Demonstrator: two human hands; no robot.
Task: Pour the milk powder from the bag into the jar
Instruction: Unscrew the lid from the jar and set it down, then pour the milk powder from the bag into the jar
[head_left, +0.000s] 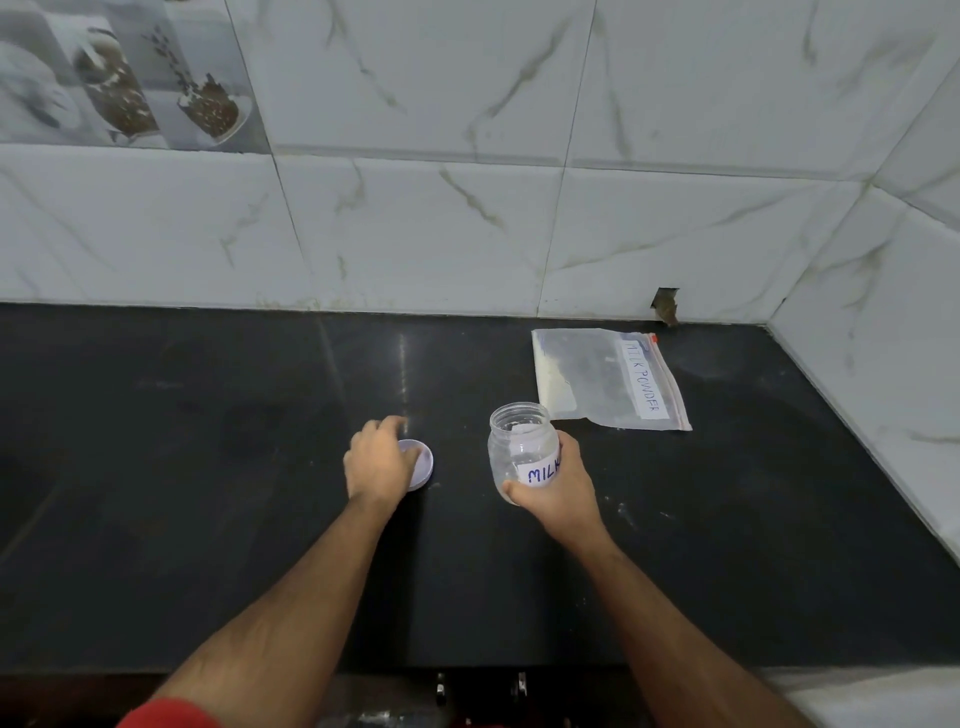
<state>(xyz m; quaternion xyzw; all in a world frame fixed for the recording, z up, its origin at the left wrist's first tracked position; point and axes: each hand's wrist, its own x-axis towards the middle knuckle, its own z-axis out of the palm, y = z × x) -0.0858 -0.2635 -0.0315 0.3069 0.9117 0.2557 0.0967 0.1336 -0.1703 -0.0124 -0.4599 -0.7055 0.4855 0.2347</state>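
A person's two bare arms reach over a dark countertop (208, 467) against a marbled tile wall (467, 208). The left hand (379, 460) lies over a round white lid (418, 465) that sits flat on the counter, fingers loosely curved down onto it. To its right, the right hand (553, 486) wraps thumb and fingers around an upright clear jar (522, 452), lid off, with a label reading "MILK". Behind and right of the jar, a clear zip bag (608, 379) labelled "MILK POWDER" lies flat near the wall, a little white powder inside.
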